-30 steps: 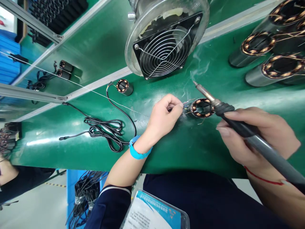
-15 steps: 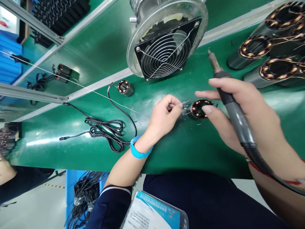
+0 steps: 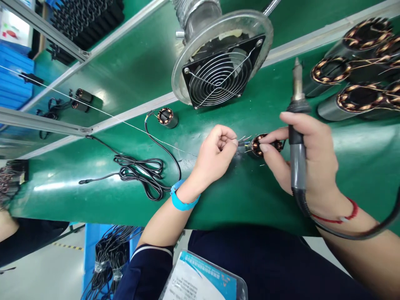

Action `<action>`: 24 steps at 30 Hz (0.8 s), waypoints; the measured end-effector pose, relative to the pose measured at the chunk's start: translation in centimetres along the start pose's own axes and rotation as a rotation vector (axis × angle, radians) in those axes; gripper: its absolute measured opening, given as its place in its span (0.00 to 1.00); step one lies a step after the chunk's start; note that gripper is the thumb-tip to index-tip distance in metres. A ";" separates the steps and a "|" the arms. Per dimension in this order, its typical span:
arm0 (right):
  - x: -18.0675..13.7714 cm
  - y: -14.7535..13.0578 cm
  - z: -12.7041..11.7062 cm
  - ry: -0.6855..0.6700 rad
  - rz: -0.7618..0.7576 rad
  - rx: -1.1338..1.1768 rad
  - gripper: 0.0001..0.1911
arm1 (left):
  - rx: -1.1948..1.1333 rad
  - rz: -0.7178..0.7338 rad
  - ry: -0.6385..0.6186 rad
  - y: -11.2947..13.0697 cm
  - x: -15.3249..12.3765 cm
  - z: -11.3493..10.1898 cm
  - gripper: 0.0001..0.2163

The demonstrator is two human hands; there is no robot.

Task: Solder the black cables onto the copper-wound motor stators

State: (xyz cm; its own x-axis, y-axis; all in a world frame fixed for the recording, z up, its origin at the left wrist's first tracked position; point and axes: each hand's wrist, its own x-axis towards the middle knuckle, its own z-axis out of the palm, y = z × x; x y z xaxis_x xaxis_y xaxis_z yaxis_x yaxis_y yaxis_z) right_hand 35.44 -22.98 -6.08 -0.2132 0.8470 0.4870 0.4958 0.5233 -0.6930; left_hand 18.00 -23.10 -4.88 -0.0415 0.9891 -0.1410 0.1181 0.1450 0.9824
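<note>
My left hand [image 3: 217, 152] is closed in a pinch on thin wires [image 3: 243, 142] beside a motor stator [image 3: 258, 146] with copper windings. In my right hand [image 3: 312, 162] a soldering iron [image 3: 298, 154] rests between thumb and hand, its metal tip pointing up and away from the stator. The thumb and a finger of that hand reach over the stator's right part and appear to touch it. They hide some of its rim. A strand of solder wire [image 3: 134, 123] stretches from the upper left toward the left hand.
A fume extractor fan [image 3: 218, 81] hangs above the bench. Several larger stators [image 3: 359, 98] stand at the right. A coiled black cable [image 3: 140, 171] and a small stator [image 3: 167, 117] lie left. A co-worker's arm [image 3: 18, 233] shows at the left edge.
My right hand has moved its thumb and finger onto the stator. The soldering iron has swung more upright, its tip shifting right. My left hand stays nearly in place.
</note>
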 end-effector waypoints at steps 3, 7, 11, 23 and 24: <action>-0.1 0.0 0.3 -0.051 -0.055 0.043 0.31 | -0.008 0.030 -0.045 0.2 -0.5 -0.3 0.07; 0.0 -0.2 0.6 -0.035 -0.040 0.076 0.31 | 0.012 0.056 -0.090 0.6 -1.1 -0.5 0.04; 0.2 -0.3 0.7 -0.010 0.009 0.156 0.32 | 0.055 0.173 -0.118 0.7 -1.2 -0.7 0.04; 0.2 0.4 0.9 -0.061 -0.001 0.101 0.29 | 0.482 0.428 -0.077 0.3 -0.8 -1.2 0.06; 0.2 0.5 0.8 -0.086 -0.017 0.074 0.29 | 0.511 0.417 -0.056 0.2 -0.7 -1.2 0.07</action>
State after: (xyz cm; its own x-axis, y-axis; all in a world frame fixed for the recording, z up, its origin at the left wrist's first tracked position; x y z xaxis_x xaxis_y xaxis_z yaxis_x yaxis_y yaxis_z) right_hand 34.97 -22.50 -6.78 -0.2947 0.8409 0.4539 0.4287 0.5408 -0.7237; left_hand 16.82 -23.83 -4.45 0.1594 0.9626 0.2193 0.5700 -0.2711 0.7757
